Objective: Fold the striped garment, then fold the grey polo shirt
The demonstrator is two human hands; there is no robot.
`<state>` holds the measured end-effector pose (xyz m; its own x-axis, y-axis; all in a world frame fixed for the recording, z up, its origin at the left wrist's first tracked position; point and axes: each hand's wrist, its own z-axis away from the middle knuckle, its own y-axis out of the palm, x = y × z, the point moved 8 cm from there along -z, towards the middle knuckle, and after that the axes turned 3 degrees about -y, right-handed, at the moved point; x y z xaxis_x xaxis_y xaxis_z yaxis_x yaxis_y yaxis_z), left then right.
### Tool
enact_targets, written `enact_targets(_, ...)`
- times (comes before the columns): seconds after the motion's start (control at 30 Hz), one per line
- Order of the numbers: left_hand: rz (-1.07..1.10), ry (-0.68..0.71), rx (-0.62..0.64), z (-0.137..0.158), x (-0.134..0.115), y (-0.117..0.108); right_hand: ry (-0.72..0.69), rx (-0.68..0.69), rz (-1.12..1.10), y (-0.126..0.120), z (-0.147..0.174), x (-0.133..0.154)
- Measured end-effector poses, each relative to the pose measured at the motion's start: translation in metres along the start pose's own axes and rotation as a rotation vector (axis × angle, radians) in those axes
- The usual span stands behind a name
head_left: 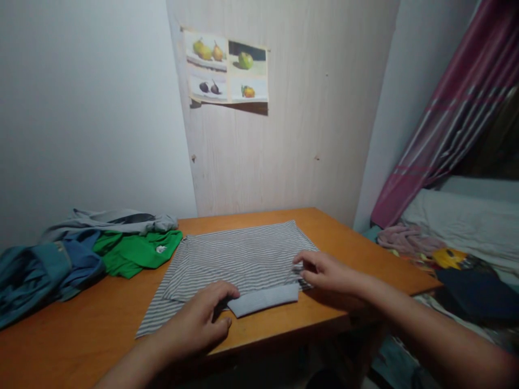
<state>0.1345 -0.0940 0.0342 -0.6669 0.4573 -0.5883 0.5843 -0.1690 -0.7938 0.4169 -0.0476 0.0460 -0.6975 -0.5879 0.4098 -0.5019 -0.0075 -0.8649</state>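
Observation:
A grey-and-white striped shirt [243, 254] lies spread on the wooden table, its plain light-grey collar [265, 300] along the near edge. My left hand [208, 313] is at the collar's left end, fingertips resting on or just over the cloth, thumb held apart from the fingers. Over the shirt's right side, above the collar's right end, is my right hand [318, 269]. Its fingers are bent, with a gap between forefinger and thumb and nothing visible between them. Whether its fingertips touch the cloth I cannot tell.
Crumpled clothes sit at the table's left: a green garment [138, 251], a blue-teal one [44, 275] and a grey one [117, 219]. The orange-brown table [344, 237] meets the wall behind. Right of it are a bed with bedding [458, 221] and a pink curtain [430, 129].

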Motion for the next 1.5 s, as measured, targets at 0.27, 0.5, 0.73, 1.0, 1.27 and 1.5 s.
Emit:
enact_targets(0.27, -0.058, 0.045, -0.004, -0.009, -0.006, 0.005, -0.064, 0.060, 0.194, 0.025, 0.028, 0.037)
enact_targets(0.5, 0.096, -0.047, -0.071, -0.026, 0.007, 0.000, -0.033, -0.047, 0.163, 0.024, 0.013, 0.034)
enact_targets(0.73, 0.076, -0.060, -0.162, -0.031, 0.015, 0.000, -0.008, -0.011, 0.187, 0.028, 0.007, 0.032)
enact_targets(1.0, -0.069, -0.057, -0.056, -0.016, 0.010, 0.006, 0.029, -0.065, 0.139, 0.032, 0.001, 0.021)
enact_targets(1.27, -0.325, -0.002, -0.291, -0.042, -0.003, -0.027, 0.045, -0.278, 0.061, 0.004, -0.023, 0.020)
enact_targets(1.5, -0.430, 0.127, -0.208, -0.026, 0.002, -0.005, 0.041, -0.138, 0.147, 0.028, 0.000, 0.014)
